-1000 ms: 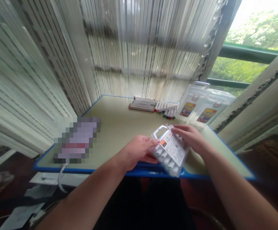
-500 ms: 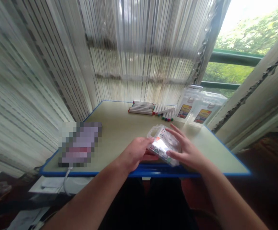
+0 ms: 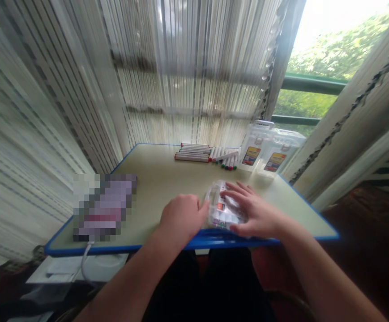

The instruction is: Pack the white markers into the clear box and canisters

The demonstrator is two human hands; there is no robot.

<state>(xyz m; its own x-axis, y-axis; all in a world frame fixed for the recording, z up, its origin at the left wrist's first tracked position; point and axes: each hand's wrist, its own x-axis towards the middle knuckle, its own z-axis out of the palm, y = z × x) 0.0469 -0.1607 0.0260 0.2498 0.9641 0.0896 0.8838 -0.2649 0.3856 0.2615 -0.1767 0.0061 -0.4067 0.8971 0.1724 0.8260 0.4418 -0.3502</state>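
Note:
A clear plastic case with a printed insert lies near the table's front edge, its handle side turned to the left. Over its right part rests my right hand, fingers spread across the top and thumb at the near edge, gripping it. My left hand is at the case's left side, fingers curled under and thumb tip at the handle edge. Whatever those curled fingers may hold is hidden. Coloured shapes, perhaps marker ends, show through the case's near side.
White markers lie in a row at the back, with more markers beside them. Two clear plastic cases stand at the back right. A blurred-out device with a white cable lies at left. Curtains border the table.
The case has come from a raised, tilted pose to lying flatter, turned slightly. My left hand has moved left from its grip on the case and curled; my right hand stays on it.

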